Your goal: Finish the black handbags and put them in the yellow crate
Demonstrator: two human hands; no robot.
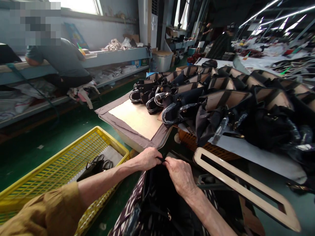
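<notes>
A black handbag (159,190) lies over my lap, on patterned cloth (130,206). My left hand (149,158) is closed, pinching the bag's far edge. Just to its right, my right hand (179,173) grips the same edge between thumb and fingers. The two hands nearly meet, with a short dark strip of the bag between them. A small gold-coloured metal piece (169,214) shows on the bag below my right hand. The lower part of the bag runs out of the picture.
Several black handbags (182,95) with wrapped handles crowd the table ahead. A pale board (137,119) lies at its left corner. Left is a yellow basket (97,131) holding a small black bag (92,167). A slotted wooden frame (243,186) lies right. A person (61,59) sits at a far-left bench.
</notes>
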